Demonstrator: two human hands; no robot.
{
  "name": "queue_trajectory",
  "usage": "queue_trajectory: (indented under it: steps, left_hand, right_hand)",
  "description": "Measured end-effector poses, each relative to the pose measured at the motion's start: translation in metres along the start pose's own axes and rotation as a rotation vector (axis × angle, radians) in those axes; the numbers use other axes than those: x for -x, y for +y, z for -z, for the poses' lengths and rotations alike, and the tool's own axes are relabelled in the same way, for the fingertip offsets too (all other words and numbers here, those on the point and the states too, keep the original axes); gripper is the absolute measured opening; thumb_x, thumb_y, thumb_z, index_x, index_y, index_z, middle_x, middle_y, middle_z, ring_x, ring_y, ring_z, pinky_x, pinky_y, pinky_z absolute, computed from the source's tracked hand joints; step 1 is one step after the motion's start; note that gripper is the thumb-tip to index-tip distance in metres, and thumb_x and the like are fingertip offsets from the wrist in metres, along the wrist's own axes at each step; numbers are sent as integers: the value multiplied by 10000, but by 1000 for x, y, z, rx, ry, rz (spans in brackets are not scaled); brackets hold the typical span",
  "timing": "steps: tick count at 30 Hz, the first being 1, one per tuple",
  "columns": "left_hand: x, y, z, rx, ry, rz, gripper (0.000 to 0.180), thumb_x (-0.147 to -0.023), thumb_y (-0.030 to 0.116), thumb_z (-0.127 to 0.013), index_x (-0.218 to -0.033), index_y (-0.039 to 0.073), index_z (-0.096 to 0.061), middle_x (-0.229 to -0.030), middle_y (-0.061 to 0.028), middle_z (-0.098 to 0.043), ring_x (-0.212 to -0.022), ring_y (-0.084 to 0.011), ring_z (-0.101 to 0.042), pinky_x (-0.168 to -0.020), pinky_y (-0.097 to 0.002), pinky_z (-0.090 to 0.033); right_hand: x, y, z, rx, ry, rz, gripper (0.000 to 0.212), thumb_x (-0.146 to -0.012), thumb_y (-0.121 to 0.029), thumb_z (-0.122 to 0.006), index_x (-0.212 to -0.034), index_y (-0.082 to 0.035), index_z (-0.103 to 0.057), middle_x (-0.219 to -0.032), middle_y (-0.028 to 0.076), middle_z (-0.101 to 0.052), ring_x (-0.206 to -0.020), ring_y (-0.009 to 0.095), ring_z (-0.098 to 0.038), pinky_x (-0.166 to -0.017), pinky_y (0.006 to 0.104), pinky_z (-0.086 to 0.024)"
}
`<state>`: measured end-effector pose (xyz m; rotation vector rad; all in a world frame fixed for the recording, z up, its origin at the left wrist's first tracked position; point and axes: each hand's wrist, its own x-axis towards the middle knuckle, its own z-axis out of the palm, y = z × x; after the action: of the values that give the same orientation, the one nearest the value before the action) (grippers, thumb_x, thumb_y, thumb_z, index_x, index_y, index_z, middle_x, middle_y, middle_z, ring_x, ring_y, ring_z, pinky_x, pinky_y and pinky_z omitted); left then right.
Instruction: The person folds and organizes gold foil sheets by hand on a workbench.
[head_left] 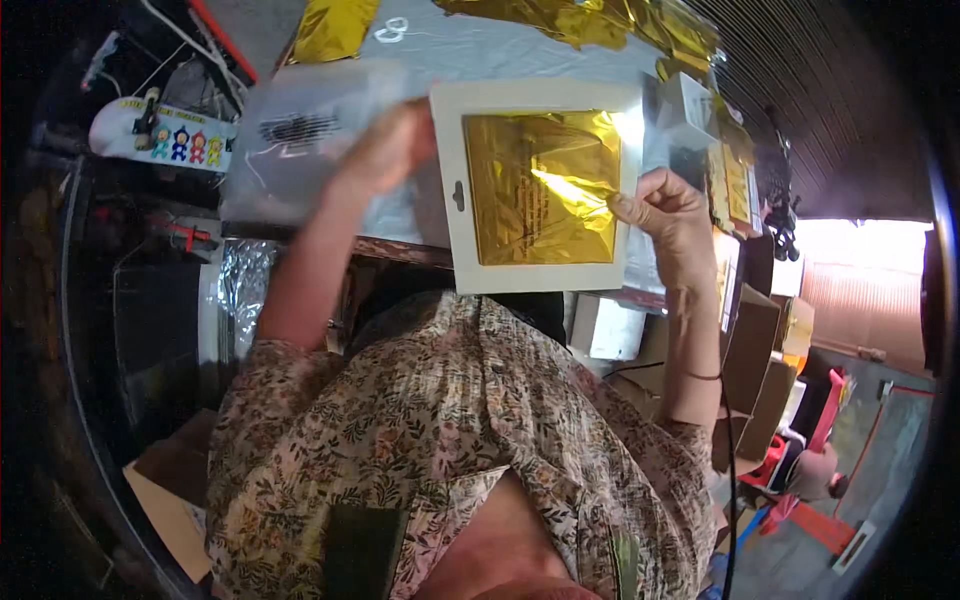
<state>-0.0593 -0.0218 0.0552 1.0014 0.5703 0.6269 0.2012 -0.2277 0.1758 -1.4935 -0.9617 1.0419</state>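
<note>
In the head view, we see the pale table [490, 48] across the upper middle of the frame, its near edge running just below our hands. A strip of its top shows between the pack [545, 278] and the gold sheets [560, 18] along the upper edge; clear plastic [300, 160] lies to the left, and a white box [686, 108] stands close on the right. Our right hand [665, 210] pinches the pack's right edge, thumb and fingers closed on it. Our left hand [388, 150] is blurred beside the pack's left edge; we cannot tell how far its fingers open or whether they touch. The pack sits upper centre, slightly tilted: a flat white border with a slot at left, around shiny, creased gold foil [510, 190] bearing dark print.
</note>
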Motion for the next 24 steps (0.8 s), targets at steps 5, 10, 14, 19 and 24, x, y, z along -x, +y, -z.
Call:
queue_trajectory:
  steps: [5, 10, 14, 19, 24]
  left_hand:
    - [-14, 92, -50, -539, -366, -210, 548, -1083, 450, -478, -1361, -3, -614, -1215, -78, -707, -1054, -133, -678, -950, -315, -541]
    - [-32, 92, -108, -793, -572, -48, 489, -1018, 382, -651, -1354, 27, -636, -1101, -34, -733, -992, -61, -636, -867, -250, -516]
    - [-47, 64, -106, -691, -531, -215, 410, -1006, 317, -684, -1308, 41, -669, -1097, -16, -729, -982, -48, -634, -830, -238, -533]
    - [-45, 31, -93, -272, -355, -99, 334, -1007, 266, -681, -1274, 65, -688, -1203, -15, -700, -1023, -91, -657, -942, -281, -534]
    - [-39, 9, -88, -123, -226, -57, 319, -1006, 269, -683, -1261, 78, -693, -1223, -27, -690, -1059, -124, -662, -987, -298, -521]
  right_hand:
    - [-3, -21, 21, 104, -123, -82, 194, -779, -32, -871, -844, -59, -690, -795, -2, -712, -742, 81, -638, -754, 233, -507]
    - [-14, -28, 23, 267, -177, -132, 197, -772, -24, -869, -851, -48, -690, -802, -7, -709, -766, 84, -657, -748, 245, -520]
    - [-20, -4, 34, 172, -121, 89, 169, -866, -45, -789, -1022, -39, -725, -891, -5, -712, -856, 85, -660, -814, 253, -520]
    - [-12, 29, 53, 98, 228, 78, 509, -938, -337, -765, -1275, 30, -657, -1075, 89, -733, -990, 164, -687, -919, 305, -537]
    - [-12, 64, 40, -361, 222, -142, 337, -923, -251, -790, -1104, 25, -722, -998, 89, -748, -849, 150, -703, -802, 281, -559]
